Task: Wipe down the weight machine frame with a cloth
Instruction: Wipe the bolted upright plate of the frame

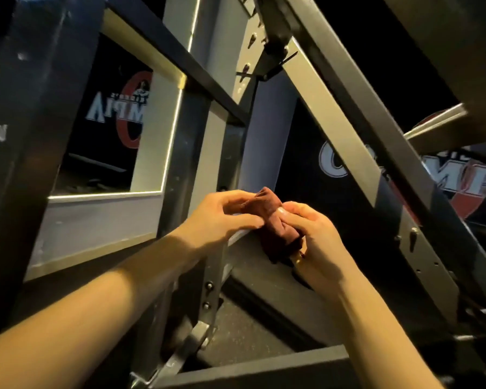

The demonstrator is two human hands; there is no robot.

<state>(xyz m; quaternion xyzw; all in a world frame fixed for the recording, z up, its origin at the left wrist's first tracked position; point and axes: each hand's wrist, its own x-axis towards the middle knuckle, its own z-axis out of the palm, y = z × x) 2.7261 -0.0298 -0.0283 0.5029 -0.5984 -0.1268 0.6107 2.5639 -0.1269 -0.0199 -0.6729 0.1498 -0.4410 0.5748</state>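
**Cloth being gathered between both hands, wiping not yet resumed**

The dark red cloth is bunched into a thick roll and sits between the two hands, in front of the grey metal frame of the weight machine. The left hand pinches the upper part of the cloth with its thumb and curled fingers. The right hand grips the lower part; its thumb lies over the fabric and its fingers curl behind it. The lower end of the cloth hangs just below the right hand.

The cloth looks very near the pale edge of a slanted bar under the left hand, but I cannot tell if it really touches the metal.

In my judgement the step in hand is preparing the cloth: folding or tightening it so that it gives a good wiping face. The next move calls for one hand to take the cloth alone, press it flat on a bar, and slide it along the length. The long diagonal beam on the right and the upright post are close and look like natural places to wipe. The bolts and pins along the beams could catch the fabric, so the stroke should go around them with care.
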